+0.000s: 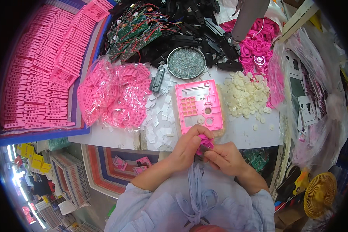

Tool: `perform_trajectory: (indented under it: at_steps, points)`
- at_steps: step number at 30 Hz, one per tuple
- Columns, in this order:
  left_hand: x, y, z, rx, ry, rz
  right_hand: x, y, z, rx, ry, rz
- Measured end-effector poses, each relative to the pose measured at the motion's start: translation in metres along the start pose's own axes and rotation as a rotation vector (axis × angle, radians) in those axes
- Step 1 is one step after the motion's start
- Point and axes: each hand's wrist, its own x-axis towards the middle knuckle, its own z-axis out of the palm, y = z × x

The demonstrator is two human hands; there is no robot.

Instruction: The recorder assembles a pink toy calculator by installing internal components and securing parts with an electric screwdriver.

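Across the pale worktop (255,136), white discs (246,96) are lying to the right, a round bowl (168,65) of small metallic pieces is standing far, and a pink panel (200,107) is resting in the middle. Just near of the panel, the left grip (189,146) is clasping a pink part (207,142), while the right grip (227,157) is pinching a dark object (204,148), partly hidden, beside it.

Pink part (207,141), partly hidden by left hand (188,146); dark object (204,148), partly covered by right hand (225,156); metal pieces (186,63), individually indistinct.
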Motion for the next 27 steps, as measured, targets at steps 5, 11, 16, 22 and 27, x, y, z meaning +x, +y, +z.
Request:
perform_trajectory:
  at_steps: [5,11,16,22,27]
  points:
    - [0.0,0.005,0.002,0.172,0.012,0.028,-0.005,0.005,0.001,-0.072,0.032,0.01]
    - [-0.009,-0.008,-0.012,0.182,0.145,-0.022,-0.03,0.002,-0.023,0.097,0.414,-0.063]
    - [0.001,-0.012,-0.009,-0.036,0.1,-0.005,-0.03,-0.011,-0.025,0.134,0.363,-0.024]
    - [0.003,-0.01,-0.01,-0.293,0.079,-0.157,-0.019,-0.004,-0.015,0.191,0.246,-0.044]
    - [0.007,-0.012,-0.003,-0.394,0.13,-0.132,-0.007,-0.002,0.004,-0.092,0.363,-0.218]
